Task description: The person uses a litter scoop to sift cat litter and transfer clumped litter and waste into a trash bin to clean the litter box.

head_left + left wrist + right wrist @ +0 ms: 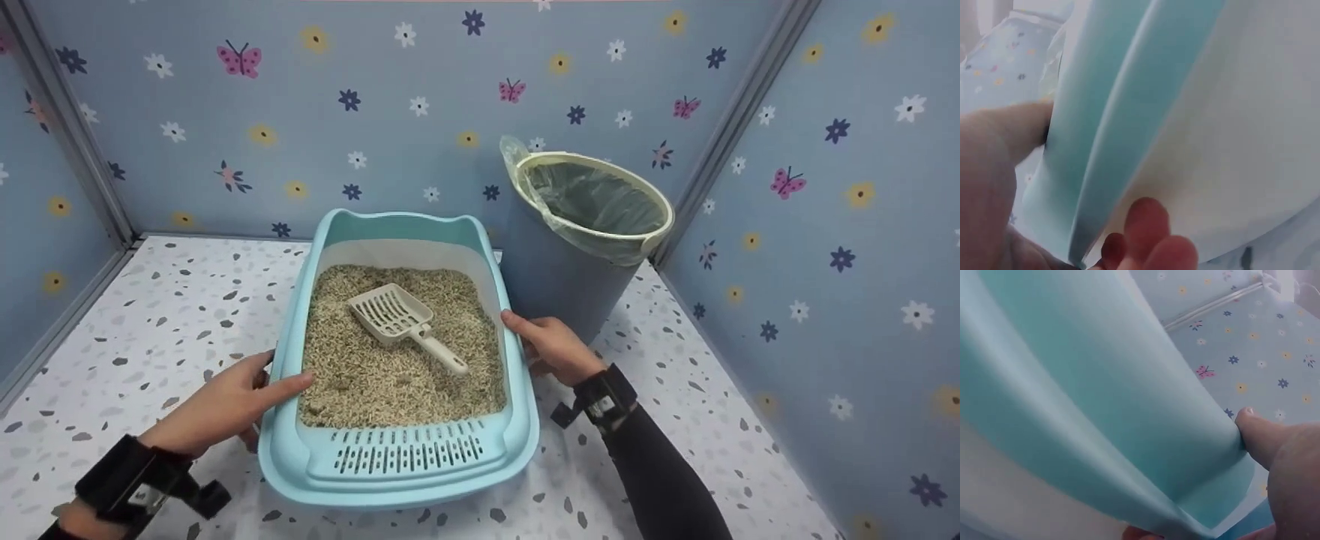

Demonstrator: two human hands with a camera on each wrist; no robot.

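Between my hands is a light blue litter box (397, 480) with a slotted front ledge, filled with tan pellet litter (375, 382). On the litter lies a beige slotted litter scoop (394, 311), its handle pointing toward the front right. My left hand (232, 401) grips the box's left rim, thumb over the top and fingers underneath against the pale outer wall, as the left wrist view shows. On the opposite side my right hand (559, 349) holds the right rim, its thumb (1255, 430) on top and the other fingers mostly hidden below.
Behind my right hand stands a grey trash bin (562, 270) with a cream rim and a clear plastic liner (592, 199). The speckled white tabletop (187, 315) is bounded by flower-patterned panels (420, 75) at the back and sides.
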